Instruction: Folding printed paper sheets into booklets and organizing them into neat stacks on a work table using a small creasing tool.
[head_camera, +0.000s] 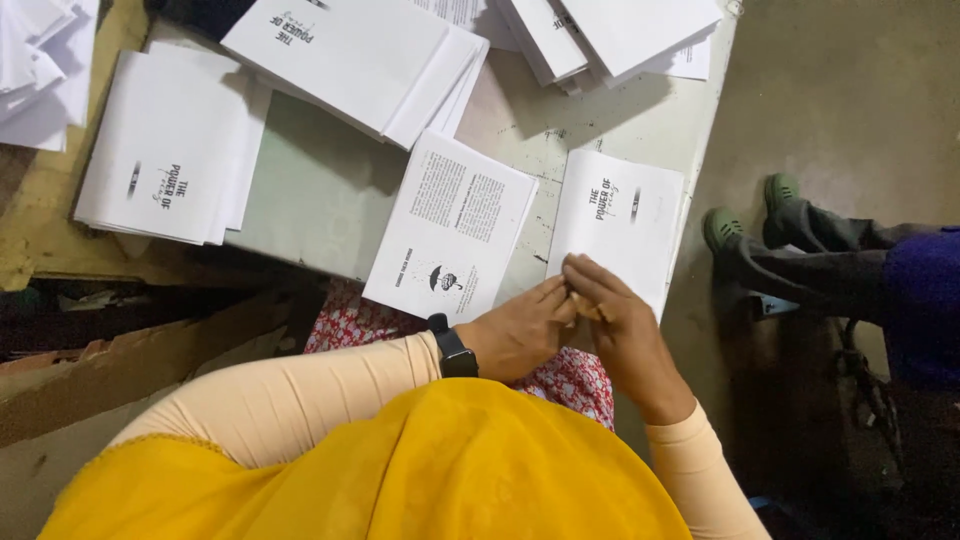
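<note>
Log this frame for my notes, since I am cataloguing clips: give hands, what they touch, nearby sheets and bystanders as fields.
left hand: fingertips meet the right hand, black watch on wrist
right hand: lies on the lower edge of the right sheet
held item: small, tan, between the fingers; kind unclear
middle sheet: flat, printed, left of the hands
stacks: white folded sheets farther along the table
bystander: green shoes on the floor, right
</note>
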